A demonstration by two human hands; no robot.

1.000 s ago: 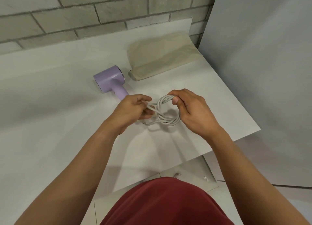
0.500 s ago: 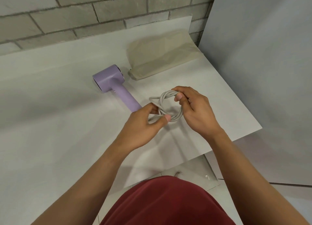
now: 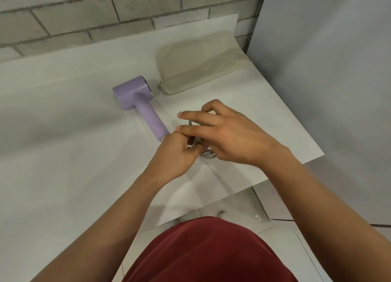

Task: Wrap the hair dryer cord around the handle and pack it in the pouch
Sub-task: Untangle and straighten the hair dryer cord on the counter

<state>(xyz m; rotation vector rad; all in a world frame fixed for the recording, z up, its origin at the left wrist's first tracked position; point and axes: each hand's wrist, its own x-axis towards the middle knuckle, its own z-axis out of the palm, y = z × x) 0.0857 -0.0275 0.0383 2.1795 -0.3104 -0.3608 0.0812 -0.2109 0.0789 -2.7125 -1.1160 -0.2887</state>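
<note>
A lilac hair dryer lies flat on the white table, its handle pointing toward me. Its white cord is bunched in a coil just past the handle's end, mostly hidden under my hands. My left hand is curled round cord strands at the handle's end. My right hand lies over the coil with two fingers stretched to the left and the index finger bent; a loop of cord shows between those fingers, and the thumb is hidden. The beige pouch lies flat behind, right of the dryer's head.
A grey brick wall runs along the table's far edge. A grey panel stands at the right. The table's right corner edge is close to my right wrist, with tiled floor below.
My right hand has swung leftward over the coil, its fingers stretched out and now covering it. My left hand moved up to the handle's end. The dryer and pouch stayed put.
</note>
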